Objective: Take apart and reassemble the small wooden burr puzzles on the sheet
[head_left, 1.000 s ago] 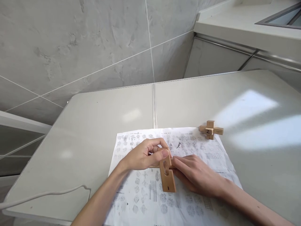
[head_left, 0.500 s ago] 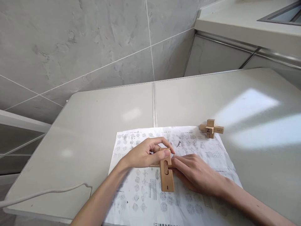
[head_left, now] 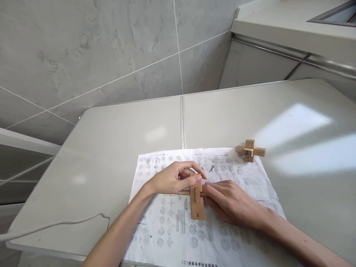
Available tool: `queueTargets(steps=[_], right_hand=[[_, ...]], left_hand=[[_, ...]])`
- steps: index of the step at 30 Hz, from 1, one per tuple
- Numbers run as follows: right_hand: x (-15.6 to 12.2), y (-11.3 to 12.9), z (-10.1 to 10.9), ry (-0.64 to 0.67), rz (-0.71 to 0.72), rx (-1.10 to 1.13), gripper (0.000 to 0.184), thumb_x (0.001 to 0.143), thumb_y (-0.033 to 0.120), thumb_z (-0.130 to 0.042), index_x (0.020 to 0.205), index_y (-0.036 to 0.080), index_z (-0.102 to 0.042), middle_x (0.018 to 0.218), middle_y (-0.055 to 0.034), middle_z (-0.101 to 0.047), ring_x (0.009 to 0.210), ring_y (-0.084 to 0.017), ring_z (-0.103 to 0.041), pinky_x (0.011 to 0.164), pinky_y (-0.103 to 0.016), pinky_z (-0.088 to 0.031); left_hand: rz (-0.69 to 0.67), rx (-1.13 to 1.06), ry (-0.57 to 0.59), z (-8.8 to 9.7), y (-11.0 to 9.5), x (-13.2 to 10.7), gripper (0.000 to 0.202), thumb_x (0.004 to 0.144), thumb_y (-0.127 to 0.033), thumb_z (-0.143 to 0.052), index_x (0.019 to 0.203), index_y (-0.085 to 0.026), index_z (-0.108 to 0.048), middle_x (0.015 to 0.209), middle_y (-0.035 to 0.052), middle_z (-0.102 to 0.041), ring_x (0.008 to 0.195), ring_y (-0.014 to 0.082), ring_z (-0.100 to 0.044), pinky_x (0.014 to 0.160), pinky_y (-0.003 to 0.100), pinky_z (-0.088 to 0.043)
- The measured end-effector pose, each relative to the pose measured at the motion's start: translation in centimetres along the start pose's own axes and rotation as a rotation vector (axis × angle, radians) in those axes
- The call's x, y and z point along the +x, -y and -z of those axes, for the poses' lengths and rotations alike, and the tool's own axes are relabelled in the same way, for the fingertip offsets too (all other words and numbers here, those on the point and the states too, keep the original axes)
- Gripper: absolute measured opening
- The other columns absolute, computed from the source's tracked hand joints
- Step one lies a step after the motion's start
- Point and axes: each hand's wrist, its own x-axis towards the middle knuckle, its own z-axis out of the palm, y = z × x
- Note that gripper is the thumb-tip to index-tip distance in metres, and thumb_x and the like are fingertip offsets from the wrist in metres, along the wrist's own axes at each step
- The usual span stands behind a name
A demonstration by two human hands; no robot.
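Observation:
My left hand (head_left: 178, 177) grips the upper end of a flat wooden puzzle piece (head_left: 197, 213), its thumb pressed on the front face. The piece has a slot, with another wooden part (head_left: 197, 194) showing in it, and a short dark line marked near its lower end. A thin wooden bar (head_left: 184, 193) sticks out to the left behind the piece. At the right side, my right hand (head_left: 229, 202) is closed with its fingertips on the bar's other end; the fingers partly hide it. Both hands are over a printed paper sheet (head_left: 169, 256).
An assembled wooden cross-shaped puzzle (head_left: 249, 151) marked "Z" stands at the sheet's upper right corner. The pale table (head_left: 125, 129) has a seam down its middle. A white cable (head_left: 63, 223) lies at the left, and a grey tiled wall (head_left: 111, 44) rises behind.
The part in the slot now stands out, where the slot looked open and recessed before. The flat piece has tilted slightly, its lower end a bit higher. Both hands keep their grip.

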Motion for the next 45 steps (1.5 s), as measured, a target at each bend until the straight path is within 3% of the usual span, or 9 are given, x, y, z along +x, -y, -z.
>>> queueTargets(steps=[7,31,33,36,38,41,43,45], right_hand=[[-0.2,-0.2,0.1,0.025,-0.030,0.033,0.021,0.112,0.013,-0.041,0.094,0.023,-0.045,0.069,0.0047,-0.050,0.053,-0.013,-0.037,0.053,-0.030,-0.028],[-0.1,-0.5,0.9,0.034,-0.029,0.048,0.021,0.114,0.017,-0.041,0.101,0.017,-0.058,0.071,0.0012,-0.059,0.054,-0.013,-0.045,0.054,-0.030,-0.031],[-0.1,-0.5,1.1,0.042,-0.065,0.074,0.020,0.114,0.019,-0.042,0.104,0.018,-0.059,0.073,0.0003,-0.061,0.054,-0.013,-0.048,0.055,-0.029,-0.032],[-0.1,-0.5,1.3,0.037,-0.155,0.119,0.018,0.112,0.018,-0.043,0.103,0.019,-0.059,0.074,-0.0010,-0.065,0.054,-0.014,-0.051,0.054,-0.029,-0.033],[-0.1,-0.5,1.5,0.010,-0.212,0.155,0.017,0.110,0.016,-0.042,0.105,0.020,-0.058,0.073,-0.0005,-0.065,0.054,-0.015,-0.053,0.054,-0.028,-0.034],[-0.1,-0.6,1.6,-0.045,-0.290,0.201,0.015,0.109,0.017,-0.043,0.107,0.021,-0.057,0.070,0.0012,-0.063,0.053,-0.015,-0.053,0.053,-0.028,-0.035],[-0.1,-0.6,1.6,-0.071,-0.335,0.219,0.014,0.110,0.020,-0.043,0.103,0.022,-0.055,0.069,0.0016,-0.061,0.053,-0.015,-0.053,0.052,-0.028,-0.034],[-0.1,-0.6,1.6,-0.090,-0.359,0.239,0.017,0.111,0.023,-0.043,0.097,0.024,-0.052,0.069,0.0019,-0.060,0.052,-0.016,-0.052,0.051,-0.028,-0.033]], left_hand=[[0.018,0.029,0.003,0.1,0.3,0.1,0.029,0.104,-0.045,-0.058,0.114,-0.021,-0.071,0.058,-0.0082,-0.040,0.053,0.0100,-0.032,0.053,0.023,-0.029],[0.047,0.163,-0.028,0.5,0.0,0.0,0.030,0.102,-0.049,-0.062,0.116,-0.024,-0.071,0.064,-0.0078,-0.041,0.060,0.0116,-0.036,0.061,0.027,-0.035],[0.033,0.172,-0.086,0.5,-0.1,0.0,0.033,0.104,-0.052,-0.060,0.119,-0.024,-0.071,0.072,-0.0043,-0.052,0.065,0.0132,-0.045,0.065,0.028,-0.040],[-0.050,0.123,-0.233,0.6,-0.1,0.0,0.040,0.107,-0.057,-0.052,0.122,-0.025,-0.070,0.108,0.0063,-0.069,0.094,0.0197,-0.062,0.083,0.034,-0.049],[-0.136,0.056,-0.278,0.7,0.1,0.0,0.045,0.106,-0.063,-0.052,0.125,-0.026,-0.069,0.127,0.0098,-0.068,0.114,0.0239,-0.063,0.100,0.040,-0.049],[-0.206,0.019,-0.243,0.7,0.3,-0.1,0.064,0.087,-0.068,-0.078,0.136,-0.028,-0.065,0.141,0.0115,-0.063,0.127,0.0294,-0.059,0.112,0.046,-0.045],[-0.199,0.034,-0.205,0.5,0.4,-0.2,0.086,0.071,-0.058,-0.094,0.146,-0.032,-0.059,0.152,0.0113,-0.058,0.136,0.0336,-0.056,0.117,0.050,-0.043],[-0.177,0.044,-0.190,0.3,0.4,-0.2,0.100,0.065,-0.047,-0.100,0.153,-0.036,-0.054,0.156,0.0110,-0.056,0.143,0.0367,-0.052,0.121,0.055,-0.040]])
